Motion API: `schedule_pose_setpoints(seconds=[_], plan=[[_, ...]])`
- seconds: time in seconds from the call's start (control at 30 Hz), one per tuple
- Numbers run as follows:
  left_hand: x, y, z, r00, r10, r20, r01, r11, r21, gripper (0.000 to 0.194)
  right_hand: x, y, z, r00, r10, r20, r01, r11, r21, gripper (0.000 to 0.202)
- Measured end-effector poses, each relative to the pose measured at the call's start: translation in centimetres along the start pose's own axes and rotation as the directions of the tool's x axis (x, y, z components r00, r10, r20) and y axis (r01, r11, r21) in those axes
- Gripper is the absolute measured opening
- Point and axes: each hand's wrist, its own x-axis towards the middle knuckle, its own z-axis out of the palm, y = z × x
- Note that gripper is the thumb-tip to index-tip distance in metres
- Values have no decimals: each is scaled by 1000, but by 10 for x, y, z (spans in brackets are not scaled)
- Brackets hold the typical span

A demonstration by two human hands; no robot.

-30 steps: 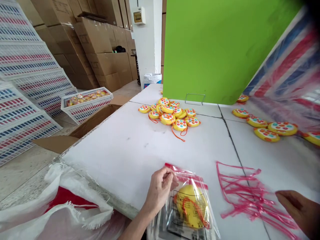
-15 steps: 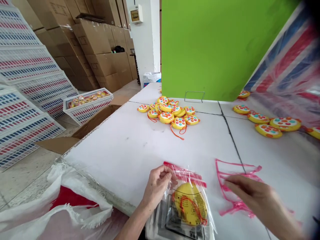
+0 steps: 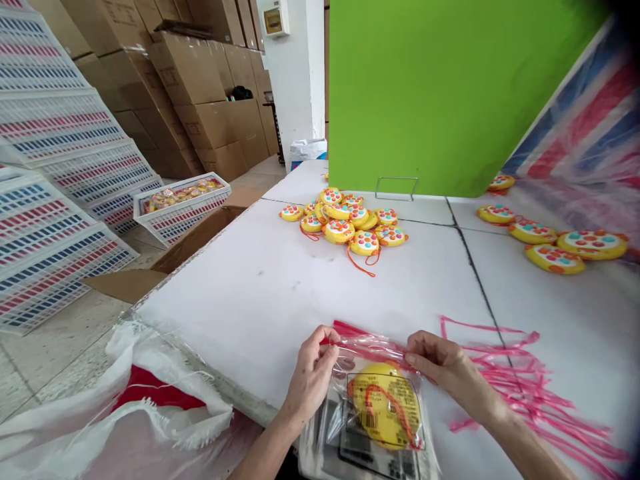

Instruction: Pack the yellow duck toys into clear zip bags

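Note:
A clear plastic bag point(image 3: 333, 427) with a pink strip along its top edge lies at the table's near edge, over more flat bags. Inside it shows a yellow toy point(image 3: 387, 407) with an orange cord, seen through black print. My left hand point(image 3: 315, 373) pinches the bag's upper left corner. At the upper right end of the pink strip, my right hand point(image 3: 440, 360) is closed on the bag with thumb and fingers. Beside my right hand lie loose pink plastic strips point(image 3: 530, 387), several of them in a tangle.
A pile of yellow toys with coloured dots point(image 3: 340, 230) sits mid-table, and more toys point(image 3: 555, 257) lie at the right. Behind stands a green board point(image 3: 450, 93). Left of the table are an open carton point(image 3: 195, 243), a white sack point(image 3: 215, 400) and stacked baskets point(image 3: 65, 180).
My right hand has moved left from over the pink strips to the bag's top right and gripped it. My left hand stays at the left corner. More pink strips are uncovered.

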Motion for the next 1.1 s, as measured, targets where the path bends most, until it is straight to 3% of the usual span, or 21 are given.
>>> schedule_pose_setpoints(seconds=[0.4, 0.53, 0.73, 0.83, 0.93, 0.97, 1.0, 1.07, 1.1], plan=[[-5, 21, -5, 998, -55, -18, 55, 998, 22, 14, -3, -1, -3, 986, 20, 167, -18, 1000, -14, 32], [-6, 30, -14, 994, -106, -20, 108, 987, 117, 8, 5, -14, -4, 967, 9, 254, 1, 999, -38, 33], [-12, 38, -33, 997, -74, 13, 70, 983, 169, 9, 16, -36, 4, 913, 22, 407, 36, 990, -135, 24], [-7, 54, -50, 998, -51, -44, 59, 975, 213, 11, 33, -39, 6, 922, 24, 387, 84, 962, -259, 21], [8, 97, -80, 974, 121, -191, -60, 952, 299, 12, 68, -38, -2, 975, -15, 221, 103, 914, -393, 24], [13, 117, -91, 928, 259, -268, -151, 920, 362, 12, 83, -38, -7, 989, -34, 143, 94, 894, -438, 26], [18, 136, -101, 819, 438, -370, -257, 858, 445, 10, 99, -39, -12, 996, -53, 65, 78, 872, -484, 28], [24, 165, -113, 472, 745, -472, -426, 661, 618, 15, 132, -42, -20, 994, -87, -69, 33, 825, -565, 34], [25, 171, -115, 330, 819, -469, -461, 573, 677, 20, 148, -44, -23, 987, -104, -121, 11, 800, -600, 36]])
